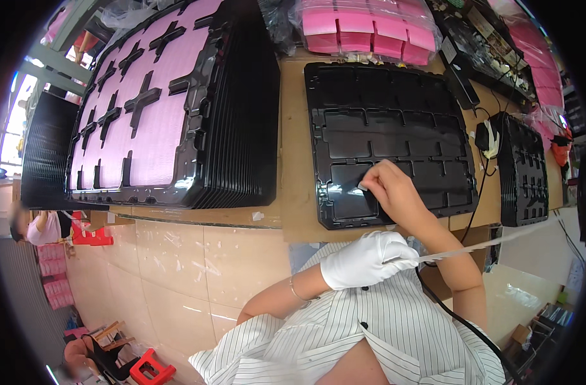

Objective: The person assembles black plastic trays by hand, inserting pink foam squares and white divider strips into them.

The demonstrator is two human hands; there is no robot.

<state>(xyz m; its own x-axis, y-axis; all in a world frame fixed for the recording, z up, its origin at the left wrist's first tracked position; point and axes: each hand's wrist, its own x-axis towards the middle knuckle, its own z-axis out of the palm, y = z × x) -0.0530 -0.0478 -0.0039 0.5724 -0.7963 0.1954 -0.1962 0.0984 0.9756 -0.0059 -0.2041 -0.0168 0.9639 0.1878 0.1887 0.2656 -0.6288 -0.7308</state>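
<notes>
Gathered close in front of my striped shirt, my left hand (370, 260) wears a white glove, its fingers closed round a long thin whitish strip (489, 244). That strip stretches out to the right across my right forearm. My bare right hand (395, 192) is over the near-left compartment of a black plastic tray (354, 144). Thumb and forefinger pinch a small whitish piece (362, 186), too small to name more exactly. The tray lies flat on the brown tabletop (293, 160), its surface split into compartments by raised ridges.
A tall stack of black trays (241, 115) with pink foam sheets (161, 122) rises at the left. Pink foam blocks (370, 29) in plastic sit behind the tray. More black trays (524, 173) stand at the right, beside a dark cable. Another person and a red stool (151, 369) appear lower left.
</notes>
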